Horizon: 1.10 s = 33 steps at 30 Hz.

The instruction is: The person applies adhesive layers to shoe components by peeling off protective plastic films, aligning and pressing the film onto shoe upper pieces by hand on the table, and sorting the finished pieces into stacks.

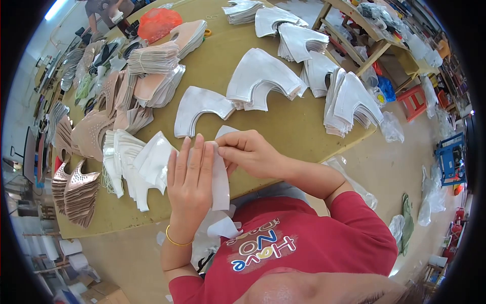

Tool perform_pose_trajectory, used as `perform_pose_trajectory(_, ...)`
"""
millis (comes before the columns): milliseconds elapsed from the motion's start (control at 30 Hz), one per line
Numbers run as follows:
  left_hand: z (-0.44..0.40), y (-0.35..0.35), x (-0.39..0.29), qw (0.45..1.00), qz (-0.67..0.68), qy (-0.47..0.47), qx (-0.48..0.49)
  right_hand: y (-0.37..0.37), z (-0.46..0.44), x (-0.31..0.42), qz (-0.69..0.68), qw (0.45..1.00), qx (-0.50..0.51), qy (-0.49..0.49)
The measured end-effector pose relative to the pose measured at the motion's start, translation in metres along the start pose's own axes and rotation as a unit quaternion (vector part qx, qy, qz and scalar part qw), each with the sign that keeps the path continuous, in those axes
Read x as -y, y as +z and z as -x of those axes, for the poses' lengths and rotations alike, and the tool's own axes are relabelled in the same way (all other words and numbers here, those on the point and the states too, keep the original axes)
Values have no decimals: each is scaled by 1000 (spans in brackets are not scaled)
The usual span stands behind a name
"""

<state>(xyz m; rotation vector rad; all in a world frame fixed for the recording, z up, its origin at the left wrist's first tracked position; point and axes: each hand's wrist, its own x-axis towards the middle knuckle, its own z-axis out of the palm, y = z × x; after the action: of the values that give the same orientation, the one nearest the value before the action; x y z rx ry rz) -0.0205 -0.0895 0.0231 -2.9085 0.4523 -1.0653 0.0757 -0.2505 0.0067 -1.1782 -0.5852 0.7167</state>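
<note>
White piece (221,185) in right hand (250,153), red bag (159,23) beyond, contents unclear.

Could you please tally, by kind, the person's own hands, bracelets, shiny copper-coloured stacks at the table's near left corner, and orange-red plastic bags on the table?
Left hand and right hand: 2
Bracelet: 1
Copper-coloured stacks: 2
Orange-red bag: 1
Total: 6

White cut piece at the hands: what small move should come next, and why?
Probably smooth the white cut piece with the left hand: its fingers lie flat and extended at the piece's side, while the right hand seems to pinch the upper end, which should steady it.
</note>
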Motion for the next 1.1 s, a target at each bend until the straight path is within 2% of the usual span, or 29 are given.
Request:
perform_pose_trajectory(67, 6, 1, 4, 999, 3, -7, -50, 1, 4, 5, 3, 999, 36, -3)
perform_pose_trajectory(167, 13, -2, 12, 993, 60, 36, -96, 2, 4, 9, 42, 996, 63, 39)
perform_pose_trajectory(267, 11, -19, 23, 977, 191, 73, -50, 6, -1, 5, -17, 993, 75, 88)
perform_pose_trajectory(367, 18, -18, 38, 905, 409, 26, -111, 10, -10, -34, 38, 994, 76, 65)
perform_pose_trajectory(467, 14, -36, 49, 870, 448, -44, -202, 27, 0, -32, 71, 977, 66, 192)
perform_pose_trajectory(500, 9, -43, 57, 863, 442, -57, -238, 33, 4, -49, 178, 973, 71, 130)
perform_pose_trajectory(533, 3, -49, 61, 868, 422, -70, -252, 38, 12, -96, 409, 908, 44, -75)
perform_pose_trajectory(600, -4, -63, 65, 878, 374, -105, -279, 48, 31, -101, 567, 804, 157, -86)
perform_pose_trajectory(700, -16, -68, 62, 928, 267, -127, -227, 57, 45, -82, 559, 796, 193, -127)
perform_pose_trajectory(767, -17, -64, 60, 957, 213, -81, -178, 49, 42, -58, 507, 814, 66, -276)
perform_pose_trajectory(833, -21, -54, 53, 969, 188, -34, -155, 33, 25, -18, 482, 776, -101, -394)
perform_pose_trajectory(900, -21, -43, 49, 969, 204, 2, -140, 19, 7, 18, 494, 720, -209, -440)
perform_pose_trajectory(1033, -16, -25, 34, 962, 248, 40, -111, -13, 3, 34, 479, 777, -81, -400)
perform_pose_trajectory(1100, -14, -18, 8, 908, 354, -138, -174, -14, 7, 38, 506, 738, -110, -433)
